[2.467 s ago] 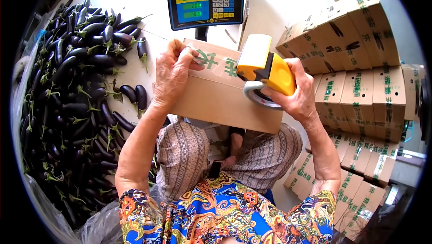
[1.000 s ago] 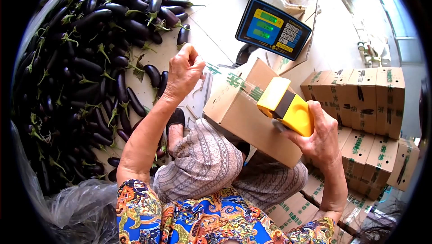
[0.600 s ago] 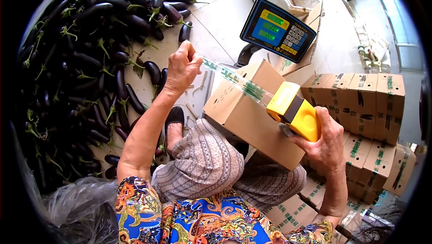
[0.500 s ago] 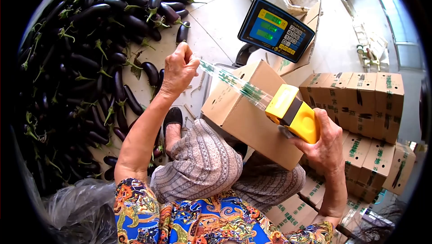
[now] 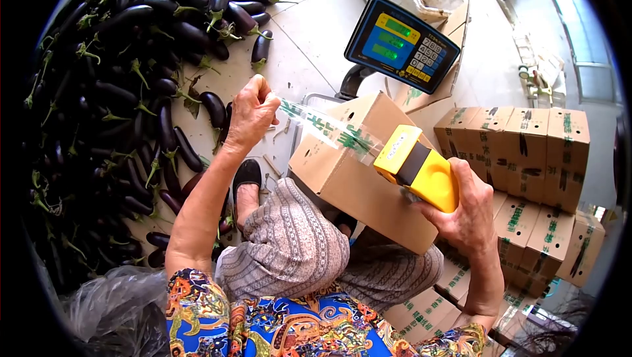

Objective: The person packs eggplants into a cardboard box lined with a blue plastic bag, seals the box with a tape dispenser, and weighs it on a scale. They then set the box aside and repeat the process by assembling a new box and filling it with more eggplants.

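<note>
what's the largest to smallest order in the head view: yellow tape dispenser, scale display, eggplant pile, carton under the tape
Eggplant pile
Carton under the tape
Scale display
Tape dispenser, partly covered by right hand

Held L hand pinched, ctr-left of frame; curled R hand mid-right w/ thumb twd ctr. Bent both arms up from btm L & R.

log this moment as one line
left hand: pinching tape | right hand: gripping dispenser | tape: strung from left hand to dispenser | box: under tape | eggplants: piled at left
</note>
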Demonstrator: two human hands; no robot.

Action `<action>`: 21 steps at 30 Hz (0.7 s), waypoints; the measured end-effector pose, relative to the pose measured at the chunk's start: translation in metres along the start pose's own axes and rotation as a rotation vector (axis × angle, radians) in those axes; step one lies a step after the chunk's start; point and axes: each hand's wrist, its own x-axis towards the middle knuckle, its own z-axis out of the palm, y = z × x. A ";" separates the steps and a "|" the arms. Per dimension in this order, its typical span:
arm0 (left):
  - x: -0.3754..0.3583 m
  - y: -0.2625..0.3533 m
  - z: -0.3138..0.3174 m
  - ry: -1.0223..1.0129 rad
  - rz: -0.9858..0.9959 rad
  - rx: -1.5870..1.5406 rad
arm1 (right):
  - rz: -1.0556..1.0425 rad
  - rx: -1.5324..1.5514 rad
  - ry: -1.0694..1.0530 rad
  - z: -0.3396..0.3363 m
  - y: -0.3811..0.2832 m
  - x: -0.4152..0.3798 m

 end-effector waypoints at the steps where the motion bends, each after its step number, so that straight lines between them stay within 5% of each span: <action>1: 0.000 -0.003 0.000 -0.004 -0.011 -0.024 | -0.002 0.002 0.000 0.001 0.000 0.001; 13: -0.018 -0.046 0.049 -0.098 -0.033 0.087 | 0.029 0.057 -0.029 0.003 -0.003 0.006; 21: -0.018 -0.070 0.074 -0.179 0.189 0.161 | 0.055 0.085 -0.027 0.006 -0.002 0.005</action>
